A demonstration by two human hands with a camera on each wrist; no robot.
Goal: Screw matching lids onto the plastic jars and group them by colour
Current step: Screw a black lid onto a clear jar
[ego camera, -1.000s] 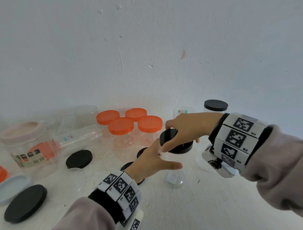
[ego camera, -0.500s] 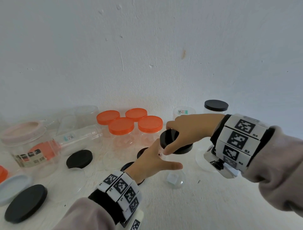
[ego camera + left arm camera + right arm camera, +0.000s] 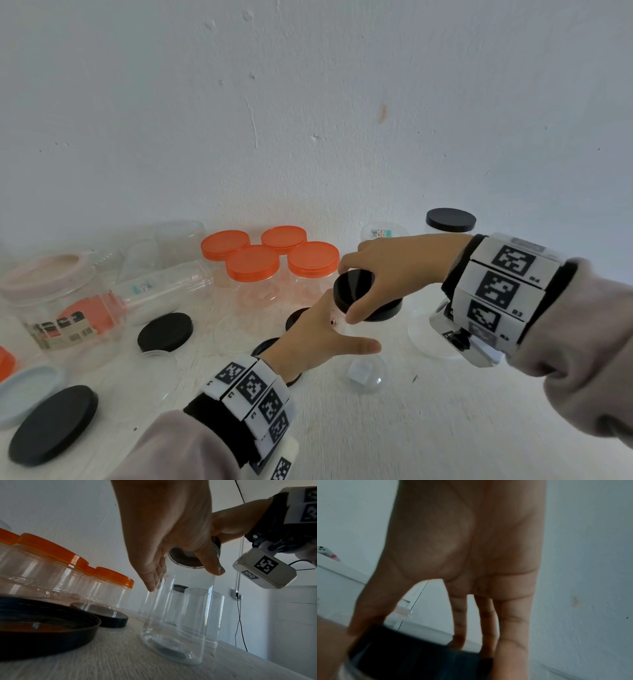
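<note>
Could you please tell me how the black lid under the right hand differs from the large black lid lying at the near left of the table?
The gripped black lid sits atop an upright clear jar, pinched by the right hand; the large black lid lies flat on the table, untouched. The gripped black lid looks narrower and taller-walled, the large black lid broader and shallower. Both are round, plain black plastic.
</note>
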